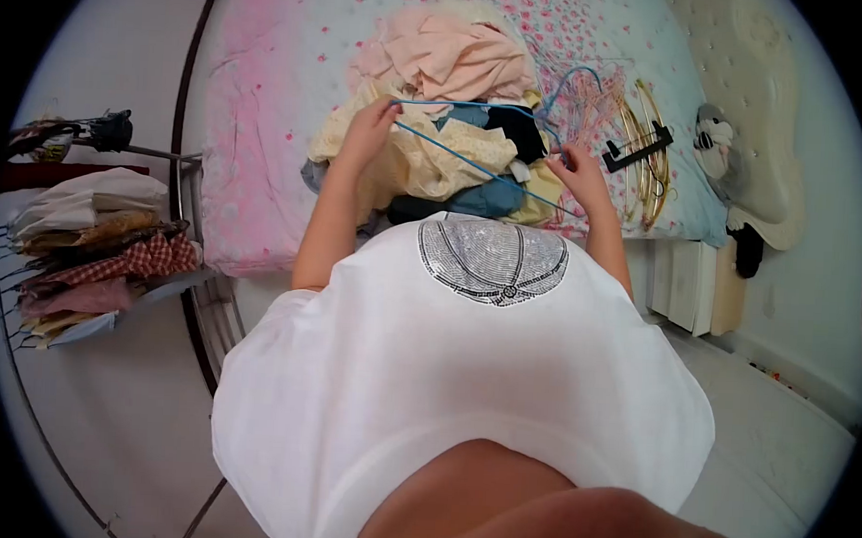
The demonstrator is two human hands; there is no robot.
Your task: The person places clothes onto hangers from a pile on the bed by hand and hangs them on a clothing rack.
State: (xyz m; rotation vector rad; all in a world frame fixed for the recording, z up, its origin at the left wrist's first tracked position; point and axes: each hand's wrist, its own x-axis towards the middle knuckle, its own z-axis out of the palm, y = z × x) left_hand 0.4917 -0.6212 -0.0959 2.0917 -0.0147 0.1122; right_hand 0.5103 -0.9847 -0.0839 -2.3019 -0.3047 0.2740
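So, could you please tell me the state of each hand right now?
Left hand: closed, holding one corner of the thin blue clothes hanger.
Right hand: at the hanger's opposite side; whether it's closed cannot be told.

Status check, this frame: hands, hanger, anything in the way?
Left hand and right hand holding blue hanger. Hanger over clothes pile. Other hangers off right, nothing visibly blocking.

Your left forearm [331, 212] and right forearm [605, 236] reach forward, both bare. Left hand [368, 132] turned inward, in a pinch grip — right hand [586, 180] curled inward, slightly nearer your chest. Hands well apart — roughly level.
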